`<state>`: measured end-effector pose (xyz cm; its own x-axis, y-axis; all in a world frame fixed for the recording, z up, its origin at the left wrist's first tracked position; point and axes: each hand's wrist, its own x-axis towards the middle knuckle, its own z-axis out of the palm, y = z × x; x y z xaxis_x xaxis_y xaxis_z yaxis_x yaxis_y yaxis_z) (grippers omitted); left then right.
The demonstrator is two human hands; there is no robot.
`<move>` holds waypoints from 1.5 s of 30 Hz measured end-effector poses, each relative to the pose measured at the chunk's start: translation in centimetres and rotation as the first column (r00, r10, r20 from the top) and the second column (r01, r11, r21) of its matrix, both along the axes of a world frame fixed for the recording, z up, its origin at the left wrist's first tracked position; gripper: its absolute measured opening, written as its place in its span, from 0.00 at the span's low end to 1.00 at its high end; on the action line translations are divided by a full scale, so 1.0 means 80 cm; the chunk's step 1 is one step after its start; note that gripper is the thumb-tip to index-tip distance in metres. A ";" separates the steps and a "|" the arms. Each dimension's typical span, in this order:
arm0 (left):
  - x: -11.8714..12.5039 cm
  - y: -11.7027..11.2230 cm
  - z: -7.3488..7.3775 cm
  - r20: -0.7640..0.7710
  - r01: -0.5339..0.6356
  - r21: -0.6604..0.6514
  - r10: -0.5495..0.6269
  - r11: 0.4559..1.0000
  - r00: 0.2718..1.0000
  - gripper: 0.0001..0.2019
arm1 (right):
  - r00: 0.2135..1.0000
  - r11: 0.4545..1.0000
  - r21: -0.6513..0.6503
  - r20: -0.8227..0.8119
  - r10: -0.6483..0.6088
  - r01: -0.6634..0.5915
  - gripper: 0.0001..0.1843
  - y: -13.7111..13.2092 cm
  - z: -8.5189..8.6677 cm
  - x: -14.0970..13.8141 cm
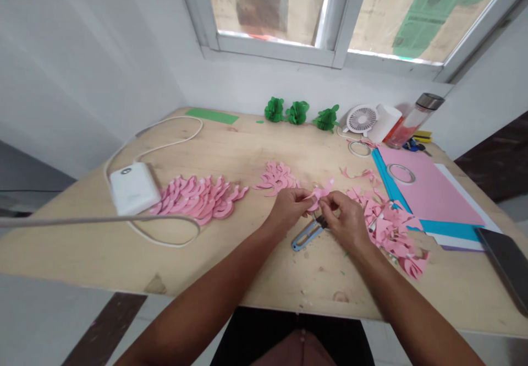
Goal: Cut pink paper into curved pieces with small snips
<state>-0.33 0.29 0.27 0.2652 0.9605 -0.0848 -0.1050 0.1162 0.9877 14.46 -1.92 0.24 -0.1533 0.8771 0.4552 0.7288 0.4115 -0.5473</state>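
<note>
Both hands meet above the wooden table [247, 267] and pinch one small pink paper cutout [322, 192]. My left hand [290, 207] grips its left side with closed fingers. My right hand [346, 220] pinches its right side. Blue thread snips [306, 236] lie on the table just under the hands. A row of finished pink curled petals [200, 197] lies to the left. A smaller pile of pink petals [276, 178] sits just beyond the hands. Pink paper scraps [391, 228] are heaped to the right.
A white power bank [132, 187] with a looping white cable [165, 140] sits at the left. Three green paper flowers [297, 113], a small white fan [361, 119] and a bottle [412, 121] stand at the back. Pink and blue paper sheets [429, 190], tape rings and a dark phone [505, 264] lie right.
</note>
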 end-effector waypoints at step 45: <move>-0.002 0.001 -0.003 -0.113 0.047 0.089 -0.037 0.995 0.993 0.10 | 0.972 0.985 0.169 0.236 -0.008 -0.033 0.09 -0.003 0.001 0.000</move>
